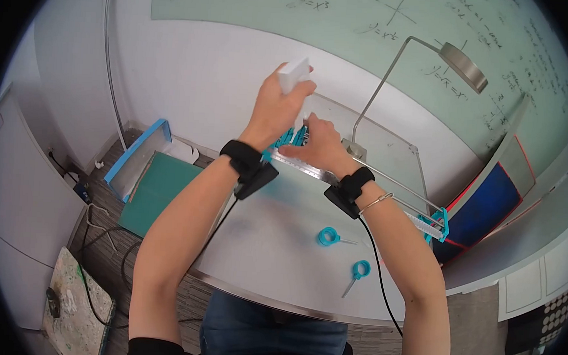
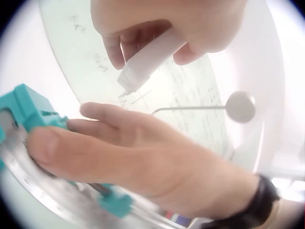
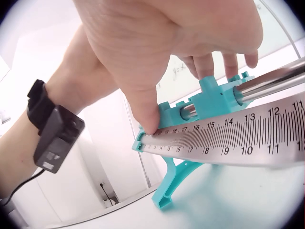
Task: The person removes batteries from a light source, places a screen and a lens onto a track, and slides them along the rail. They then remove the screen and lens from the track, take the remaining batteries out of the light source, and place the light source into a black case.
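Raised over the back of the table, my left hand (image 1: 276, 109) grips a white handheld tool (image 2: 155, 57) with a tapered nose and a thin metal tip. The tip points down toward my right hand (image 1: 325, 147). That hand holds the left end of a rail stand with teal brackets (image 3: 212, 102), two metal rods and a steel ruler (image 3: 224, 138). Its thumb lies against the ruler's end in the right wrist view, and the other fingers reach behind the brackets. A teal leg (image 3: 167, 188) stands below the ruler.
Two teal rings on pins, one ring (image 1: 337, 240) nearer the middle and another ring (image 1: 356, 275) nearer the front, lie on the white table (image 1: 260, 254). A metal lamp (image 1: 463, 66) arches over the back right. A blue panel (image 1: 483, 212) leans at right, a green board (image 1: 159, 193) at left.
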Tool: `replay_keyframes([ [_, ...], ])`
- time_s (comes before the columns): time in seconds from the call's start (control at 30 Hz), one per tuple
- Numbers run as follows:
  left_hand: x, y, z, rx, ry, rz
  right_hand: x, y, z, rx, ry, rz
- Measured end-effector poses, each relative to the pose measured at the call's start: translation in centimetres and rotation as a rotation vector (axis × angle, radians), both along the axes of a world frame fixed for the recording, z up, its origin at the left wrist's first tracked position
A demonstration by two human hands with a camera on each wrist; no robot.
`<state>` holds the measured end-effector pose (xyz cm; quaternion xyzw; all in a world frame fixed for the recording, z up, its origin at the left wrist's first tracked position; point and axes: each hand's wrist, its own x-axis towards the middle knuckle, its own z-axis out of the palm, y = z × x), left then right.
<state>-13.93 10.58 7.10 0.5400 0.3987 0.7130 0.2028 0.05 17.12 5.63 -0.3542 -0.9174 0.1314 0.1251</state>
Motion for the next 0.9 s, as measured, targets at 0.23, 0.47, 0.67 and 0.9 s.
replay_keyframes([
  [0.23, 2.2, -8.7, -0.3, -0.171, -0.306, -0.28, 7.1, -6.8, 1.3, -0.437, 0.623, 0.272],
  [0.47, 9.9, -12.5, -2.4, -0.32, -0.337, -0.52, 15.2, -16.7, -0.5, -0.854, 0.82, 0.22],
  [0.67, 14.7, -16.3, -6.1, -0.322, -0.201, -0.494, 22.1, -19.6, -2.1, -0.907, 0.756, 0.019],
  [0.9, 16.5, -19.2, -6.6, -0.409, -0.048, -0.601, 25.3, -21.6, -3.8, -0.871, 0.712, -0.032],
])
